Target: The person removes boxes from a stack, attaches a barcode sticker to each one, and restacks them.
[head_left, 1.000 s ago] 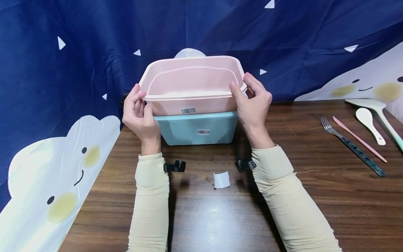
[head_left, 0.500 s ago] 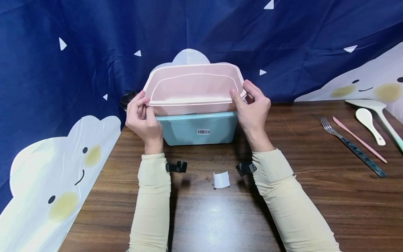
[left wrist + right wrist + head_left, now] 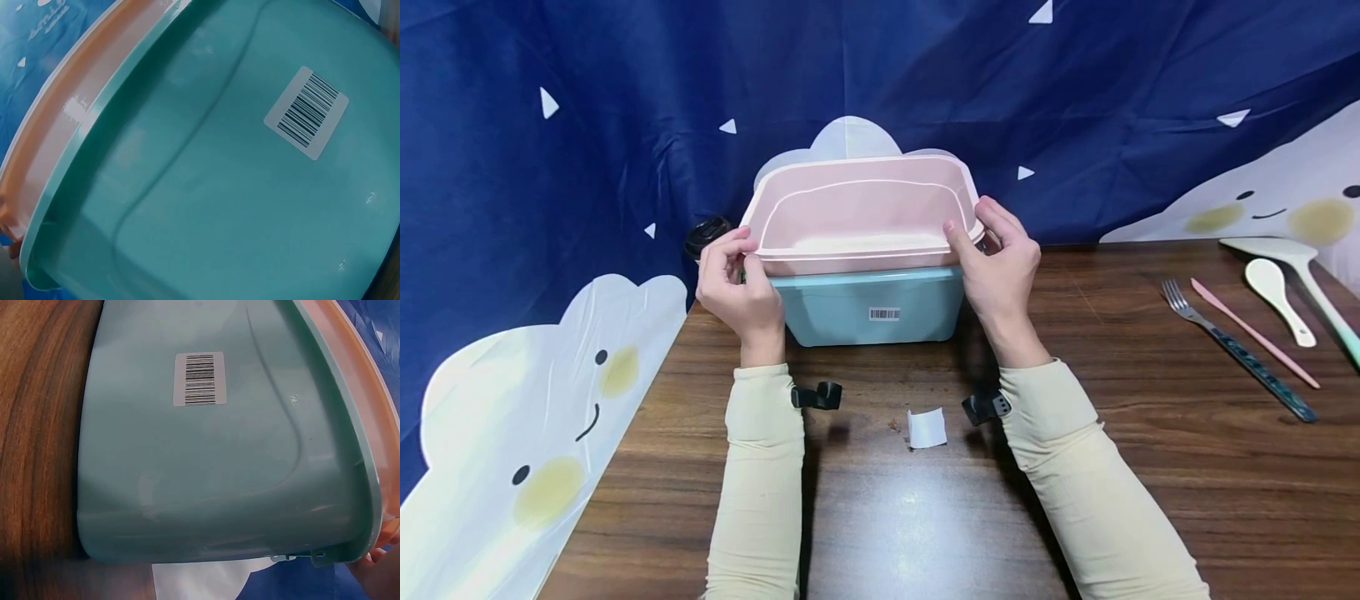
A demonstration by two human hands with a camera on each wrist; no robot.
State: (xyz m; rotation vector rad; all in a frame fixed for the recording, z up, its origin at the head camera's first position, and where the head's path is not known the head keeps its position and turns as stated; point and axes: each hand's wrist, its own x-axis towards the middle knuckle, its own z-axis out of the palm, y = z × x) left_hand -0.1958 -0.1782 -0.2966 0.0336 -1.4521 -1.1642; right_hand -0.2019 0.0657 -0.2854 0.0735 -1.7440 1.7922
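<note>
A pale pink plastic bin (image 3: 865, 208) sits partly down inside a teal bin (image 3: 827, 315), its rim standing above the teal one. My left hand (image 3: 743, 292) holds the pink bin's left front corner, fingers bent over the rim. At the opposite corner, my right hand (image 3: 1003, 271) grips the rim, thumb on top and fingers beneath. Both wrist views are mostly filled by the front of the teal bin (image 3: 206, 187), which bears a barcode label (image 3: 200, 378). Only a bit of the right hand (image 3: 382, 572) shows at the edge of its wrist view.
To the right on the wooden table (image 3: 1120, 483) lie a fork (image 3: 1240, 354), a thin pink utensil (image 3: 1255, 333), a white soup spoon (image 3: 1279, 300) and a white turner (image 3: 1288, 248). A white paper piece (image 3: 927, 428) lies in front. A black-topped object (image 3: 706, 235) stands behind my left hand.
Both hands have lowered the pink bin deeper into the teal bin, hiding the pink bin's barcode. The black-topped object has come into fuller view behind the left hand.
</note>
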